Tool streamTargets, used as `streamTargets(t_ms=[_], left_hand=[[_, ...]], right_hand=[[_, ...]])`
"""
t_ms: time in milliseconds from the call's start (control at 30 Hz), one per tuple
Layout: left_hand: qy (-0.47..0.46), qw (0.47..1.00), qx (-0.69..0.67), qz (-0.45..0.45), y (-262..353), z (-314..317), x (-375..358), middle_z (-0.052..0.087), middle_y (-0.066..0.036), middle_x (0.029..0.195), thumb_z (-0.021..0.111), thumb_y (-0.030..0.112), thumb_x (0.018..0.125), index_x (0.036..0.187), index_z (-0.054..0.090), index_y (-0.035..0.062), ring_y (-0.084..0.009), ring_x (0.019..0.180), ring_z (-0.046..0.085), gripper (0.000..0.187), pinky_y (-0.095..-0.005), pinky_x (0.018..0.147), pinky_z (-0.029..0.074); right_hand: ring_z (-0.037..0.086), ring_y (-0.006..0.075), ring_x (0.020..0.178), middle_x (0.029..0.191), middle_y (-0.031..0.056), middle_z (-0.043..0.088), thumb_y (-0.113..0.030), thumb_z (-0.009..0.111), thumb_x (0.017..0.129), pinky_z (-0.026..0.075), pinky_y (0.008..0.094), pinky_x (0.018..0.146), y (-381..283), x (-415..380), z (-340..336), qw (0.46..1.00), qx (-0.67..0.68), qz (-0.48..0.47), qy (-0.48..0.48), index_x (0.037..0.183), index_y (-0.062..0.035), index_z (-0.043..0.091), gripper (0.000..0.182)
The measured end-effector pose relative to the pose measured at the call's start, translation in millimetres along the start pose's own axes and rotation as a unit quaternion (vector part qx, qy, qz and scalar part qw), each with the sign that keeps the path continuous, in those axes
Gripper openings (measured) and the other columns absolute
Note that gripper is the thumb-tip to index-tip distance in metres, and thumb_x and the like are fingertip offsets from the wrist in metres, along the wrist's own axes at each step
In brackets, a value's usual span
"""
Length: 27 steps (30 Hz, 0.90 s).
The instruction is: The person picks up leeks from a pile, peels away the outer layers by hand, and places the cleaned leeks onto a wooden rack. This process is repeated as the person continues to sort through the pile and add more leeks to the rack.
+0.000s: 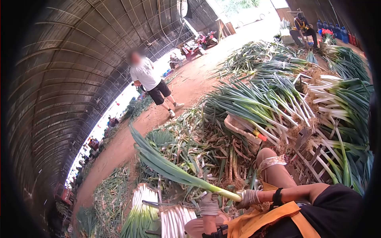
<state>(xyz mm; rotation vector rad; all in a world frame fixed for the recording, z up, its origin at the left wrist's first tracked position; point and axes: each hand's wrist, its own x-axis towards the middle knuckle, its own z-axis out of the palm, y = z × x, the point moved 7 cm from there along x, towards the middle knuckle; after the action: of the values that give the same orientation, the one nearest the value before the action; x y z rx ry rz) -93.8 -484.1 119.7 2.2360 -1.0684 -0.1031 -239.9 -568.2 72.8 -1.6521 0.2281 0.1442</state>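
Observation:
A long green onion (194, 181) lies slantwise in front of me, its green leaves fanning out to the upper left and its pale end towards me. My right hand (249, 198), in a light work glove, is closed round the pale root end. Just below the stalk my left hand (209, 204), also gloved, has its fingers curled against it. Near my left hand are trimmed white onion stalks (177, 220) in a rack, with a second bundle (143, 200) beside them. Stripped leaves (190, 152) cover the ground beyond my hands.
Untrimmed onions (254, 101) are heaped ahead, with more piles (345, 103) at the right. A pale crate (243, 129) sits among them, close to my bent knee (274, 160). A person (146, 75) stands on the dirt path; another person (303, 29) sits at the far right.

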Motion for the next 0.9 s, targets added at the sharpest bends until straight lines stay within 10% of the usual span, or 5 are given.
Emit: streamTargets(t_ms=[167, 600, 800, 900], left_hand=[[0.014, 0.998, 0.014, 0.053, 21, 1, -13, 0.059, -0.013, 0.066, 0.052, 0.027, 0.087, 0.088, 0.063, 0.0051, -0.0219, 0.058, 0.057, 0.025, -0.0334, 0.057, 0.046], [-0.198, 0.952, 0.022, 0.233, 15, 72, -72, 0.06, -0.013, 0.069, 0.052, 0.025, 0.085, 0.09, 0.063, 0.0087, -0.0281, 0.061, 0.058, 0.02, -0.0347, 0.056, 0.046], [-0.41, 0.911, -0.009, -0.036, -3, 82, -84, 0.061, -0.008, 0.071, 0.048, 0.022, 0.09, 0.097, 0.061, 0.008, -0.0207, 0.062, 0.058, 0.02, -0.0308, 0.058, 0.047], [-0.275, 0.943, -0.17, 0.076, -34, 75, -60, 0.062, -0.007, 0.08, 0.051, 0.02, 0.089, 0.11, 0.054, 0.0067, -0.0152, 0.07, 0.059, 0.026, -0.0269, 0.064, 0.048]], right_hand=[[0.049, 0.0111, 0.046, 0.055, 0.0011, 0.052, -0.018, 0.066, 0.067, 0.04, 0.0263, 0.042, 5, 1, -4, 0.999, -0.002, 0.017, 0.03, 0.074, -0.0066, 0.052, 0.019], [0.054, 0.0157, 0.052, 0.062, 0.0061, 0.057, -0.017, 0.069, 0.061, 0.044, 0.0311, 0.046, 26, 10, -21, 0.989, -0.11, -0.042, 0.094, 0.087, -0.0065, 0.054, 0.031], [0.055, 0.0171, 0.058, 0.065, 0.0086, 0.057, -0.019, 0.07, 0.06, 0.045, 0.0312, 0.052, 36, 21, -20, 0.941, -0.29, -0.131, 0.112, 0.088, -0.0057, 0.054, 0.035], [0.053, 0.0172, 0.059, 0.066, 0.0094, 0.055, -0.02, 0.068, 0.063, 0.045, 0.0297, 0.055, 20, 6, -7, 0.999, 0.035, -0.005, -0.007, 0.089, -0.0051, 0.054, 0.033]])
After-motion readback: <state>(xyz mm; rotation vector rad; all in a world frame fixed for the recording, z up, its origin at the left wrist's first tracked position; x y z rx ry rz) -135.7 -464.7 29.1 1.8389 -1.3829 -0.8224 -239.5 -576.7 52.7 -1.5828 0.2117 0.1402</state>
